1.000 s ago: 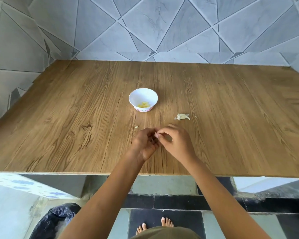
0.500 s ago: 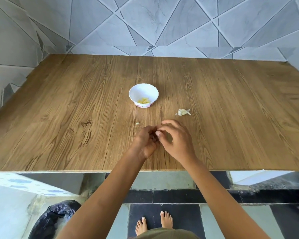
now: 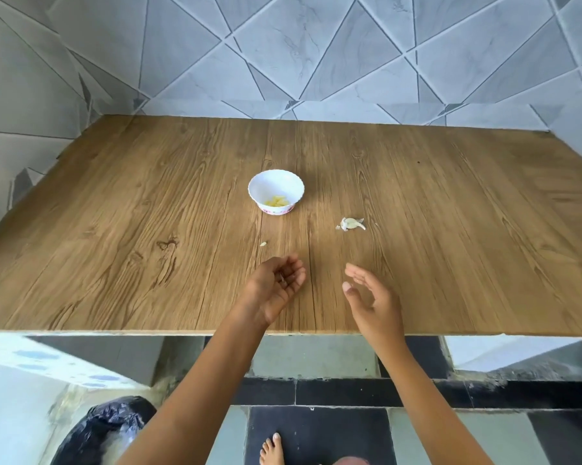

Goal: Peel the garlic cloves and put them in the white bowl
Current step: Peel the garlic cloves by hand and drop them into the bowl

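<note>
Head view: my two hands, which a moment ago were pressed together over the near middle of the table [image 3: 132, 236] working at one clove, have now come apart. My left hand [image 3: 276, 286] sits palm up just inside the near edge, its fingers curled in loosely. There is a small dark patch in the hollow of the palm, but I cannot tell whether that is a clove, a scrap of skin or only shadow. My right hand [image 3: 372, 297] has swung off to the right, fingers straight and spread, thumb well apart from them, holding nothing that I can see.

The white bowl [image 3: 284, 182] stands towards the middle of the table, beyond my left hand, with a small yellowish heap of peeled cloves [image 3: 277, 201] in its bottom. To the right of it, apart from the bowl, lies a pale little pile of garlic and skins [image 3: 351, 224]. One tiny pale bit [image 3: 263, 243] lies just beyond my left fingertips.

I judge that the peeling of this clove is over. If it lies in my left palm, the bowl is straight ahead for dropping it in, and my free right hand is near the pile for the next.
</note>
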The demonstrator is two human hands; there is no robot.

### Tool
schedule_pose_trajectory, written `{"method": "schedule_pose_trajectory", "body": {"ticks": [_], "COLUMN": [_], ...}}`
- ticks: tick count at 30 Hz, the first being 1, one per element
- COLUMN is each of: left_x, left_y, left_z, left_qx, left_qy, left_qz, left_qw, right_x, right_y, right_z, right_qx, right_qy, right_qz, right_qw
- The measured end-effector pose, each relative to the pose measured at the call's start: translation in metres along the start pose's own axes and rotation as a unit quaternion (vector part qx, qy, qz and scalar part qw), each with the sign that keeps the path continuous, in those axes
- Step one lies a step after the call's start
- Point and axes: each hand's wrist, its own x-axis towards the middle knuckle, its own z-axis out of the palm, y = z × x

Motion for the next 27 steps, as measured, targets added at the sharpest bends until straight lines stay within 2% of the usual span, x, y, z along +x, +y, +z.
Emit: {"method": "schedule_pose_trajectory", "body": {"ticks": [5, 10, 15, 18, 20, 23, 27], "left_x": [-0.035, -0.090, -0.155, -0.187, -0.200, -0.214, -0.212], "left_y": [-0.003, -0.001, 0.000, -0.004, -0.006, -0.003, 0.011], "left_z": [-0.015, -0.052, -0.119, -0.175, -0.207, -0.261, -0.349], "left_qx": [-0.033, -0.100, -0.172, -0.221, -0.250, -0.290, -0.314], "left_qy": [0.042, 0.131, 0.225, 0.279, 0.305, 0.320, 0.361], "left_qz": [0.077, 0.152, 0.224, 0.262, 0.268, 0.272, 0.247], "left_qw": [0.996, 0.975, 0.933, 0.897, 0.879, 0.860, 0.843], "right_x": [-0.001, -0.011, -0.045, -0.077, -0.095, -0.121, -0.151], "right_y": [-0.012, -0.038, -0.076, -0.099, -0.108, -0.116, -0.115], "right_z": [0.012, 0.044, 0.113, 0.168, 0.202, 0.265, 0.350], "right_qx": [0.028, 0.071, 0.112, 0.114, 0.127, 0.133, 0.102], "right_qy": [-0.067, -0.157, -0.297, -0.389, -0.442, -0.510, -0.554], "right_qz": [-0.042, -0.113, -0.148, -0.178, -0.166, -0.087, -0.045], "right_qw": [0.996, 0.978, 0.937, 0.897, 0.873, 0.845, 0.825]}}
